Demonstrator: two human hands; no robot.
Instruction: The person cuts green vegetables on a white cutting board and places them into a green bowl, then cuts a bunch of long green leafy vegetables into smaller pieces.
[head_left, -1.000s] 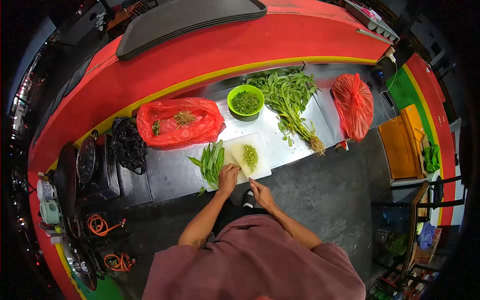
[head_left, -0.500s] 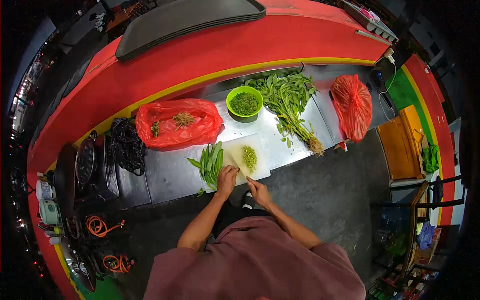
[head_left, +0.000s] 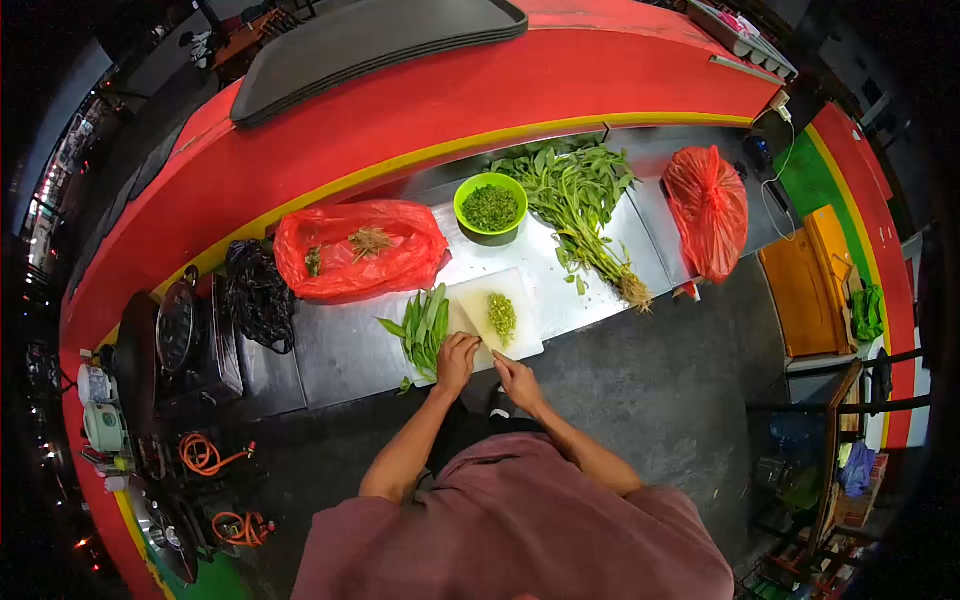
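A white cutting board (head_left: 520, 285) lies at the counter's front edge. My right hand (head_left: 518, 380) is closed round a knife (head_left: 486, 345), its blade pointing up and left over the board. Just left of the blade, my left hand (head_left: 458, 362) has its fingers curled down on the board, closed on greens; the gripped part is mostly hidden under the fingers. Long leafy greens (head_left: 428, 325) lie at the board's left side, beside that hand. A pile of finely chopped green bits (head_left: 501, 318) sits on the board beyond the knife.
Behind the board stands a lime-green bowl (head_left: 490, 238) of chopped greens. A rooted bunch of greens (head_left: 585, 215) lies right of it. An open red plastic bag (head_left: 350, 285) with roots and a black bag (head_left: 260, 300) are left; a tied red bag (head_left: 706, 215) is far right.
The view has shifted a little, moving the scene slightly right in the picture. Both hands and the knife keep nearly the same place over the board.
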